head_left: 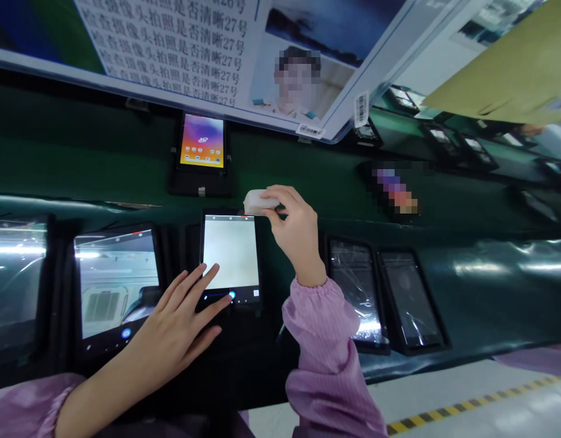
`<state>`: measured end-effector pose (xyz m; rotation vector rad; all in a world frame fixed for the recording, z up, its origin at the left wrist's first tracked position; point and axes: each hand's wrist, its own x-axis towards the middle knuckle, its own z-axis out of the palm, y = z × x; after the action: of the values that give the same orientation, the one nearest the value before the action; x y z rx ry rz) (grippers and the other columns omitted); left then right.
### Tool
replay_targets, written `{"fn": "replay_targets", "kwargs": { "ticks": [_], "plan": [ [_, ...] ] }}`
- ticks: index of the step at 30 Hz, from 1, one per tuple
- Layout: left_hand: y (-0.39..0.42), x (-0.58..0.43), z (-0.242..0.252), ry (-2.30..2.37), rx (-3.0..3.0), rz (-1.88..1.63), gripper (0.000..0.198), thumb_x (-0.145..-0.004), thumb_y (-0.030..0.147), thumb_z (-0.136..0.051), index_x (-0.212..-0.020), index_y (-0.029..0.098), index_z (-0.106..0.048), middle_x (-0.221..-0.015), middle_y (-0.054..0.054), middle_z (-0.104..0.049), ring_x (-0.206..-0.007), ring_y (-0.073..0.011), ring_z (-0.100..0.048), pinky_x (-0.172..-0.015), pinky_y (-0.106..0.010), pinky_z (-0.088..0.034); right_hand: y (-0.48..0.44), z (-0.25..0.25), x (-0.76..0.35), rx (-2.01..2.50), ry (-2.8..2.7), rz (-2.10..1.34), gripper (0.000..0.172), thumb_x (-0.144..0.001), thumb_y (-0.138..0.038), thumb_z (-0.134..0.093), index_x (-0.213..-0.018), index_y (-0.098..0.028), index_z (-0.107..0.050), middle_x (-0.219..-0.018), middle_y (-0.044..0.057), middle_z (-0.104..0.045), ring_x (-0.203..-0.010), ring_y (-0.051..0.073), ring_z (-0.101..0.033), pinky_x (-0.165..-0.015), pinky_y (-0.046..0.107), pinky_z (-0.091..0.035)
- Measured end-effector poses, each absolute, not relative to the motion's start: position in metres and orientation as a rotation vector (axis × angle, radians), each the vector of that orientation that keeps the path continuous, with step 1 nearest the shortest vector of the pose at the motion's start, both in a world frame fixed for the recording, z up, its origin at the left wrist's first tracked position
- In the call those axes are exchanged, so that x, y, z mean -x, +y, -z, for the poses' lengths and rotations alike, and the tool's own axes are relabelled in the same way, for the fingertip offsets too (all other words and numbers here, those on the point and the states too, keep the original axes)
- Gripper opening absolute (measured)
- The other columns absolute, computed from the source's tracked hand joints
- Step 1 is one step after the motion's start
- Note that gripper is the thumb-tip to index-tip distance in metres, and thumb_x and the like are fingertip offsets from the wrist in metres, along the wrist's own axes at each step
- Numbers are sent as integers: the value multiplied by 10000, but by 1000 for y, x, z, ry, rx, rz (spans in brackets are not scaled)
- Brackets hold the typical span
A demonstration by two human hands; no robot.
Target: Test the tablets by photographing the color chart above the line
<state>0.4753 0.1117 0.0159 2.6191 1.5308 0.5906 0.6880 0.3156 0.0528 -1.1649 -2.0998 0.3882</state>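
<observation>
In the head view, your right hand pinches a small white block between thumb and fingers, held right at the top edge of the lit tablet; what the block is made of is hard to make out. Your left hand lies open, fingers spread, its fingertips touching the tablet's lower screen and hiding that corner. The neighbouring tablet is partly cut off behind your wrist.

Pink-purple ribbed sleeve; white block; pale grey tablet screen; orange-purple screen at twelve o'clock; dark green conveyor; yellow-black striped edge.
</observation>
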Motion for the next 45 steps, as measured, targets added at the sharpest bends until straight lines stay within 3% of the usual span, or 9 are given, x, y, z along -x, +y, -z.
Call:
{"fn": "replay_targets", "kwargs": {
  "ticks": [3,7,15,21,45],
  "plan": [
    [86,-447,-14,1518,-2572,-584,461,-1020,184,-588,-1465,299,-616,-1708,-119,-406,-1592,-359,-371,-1230,-569,-448,315,-54,-688,1162,-2104,-367,277,-922,-50,-593,-1090,-228,-722,-1243,41,-727,-1084,230,-731,-816,371,-663],
    [43,-397,-5,1704,-2517,-588,489,-957,132,-662,-1406,326,-647,-1683,-85,-457,-1529,-340,-459,-1261,-534,-395,312,-60,-685,1217,-2141,-300,252,-910,-84,-617,-1078,-231,-734,-1240,50,-736,-1069,256,-741,-823,407,-668],
    [16,-363,-1,1951,-2449,-580,423,-934,163,-698,-1337,292,-690,-1610,-134,-521,-1478,-380,-497,-1204,-552,-405,278,-80,-610,893,-2158,-434,227,-955,-107,-669,-1117,-261,-705,-1265,34,-726,-1146,236,-722,-877,365,-652],
    [18,-369,5,1912,-2478,-595,396,-953,196,-672,-1336,285,-712,-1616,-142,-517,-1441,-373,-536,-1150,-516,-453,273,-61,-546,820,-2383,-447,246,-1017,-72,-584,-1154,-240,-701,-1285,37,-712,-1061,212,-743,-849,329,-631],
    [25,-357,-4,1847,-2501,-604,381,-994,200,-657,-1374,230,-666,-1634,-204,-449,-1471,-358,-471,-1191,-534,-359,271,-54,-525,815,-2375,-449,284,-989,-41,-538,-1135,-224,-701,-1226,52,-720,-1059,231,-730,-828,337,-609]
  ]
}}
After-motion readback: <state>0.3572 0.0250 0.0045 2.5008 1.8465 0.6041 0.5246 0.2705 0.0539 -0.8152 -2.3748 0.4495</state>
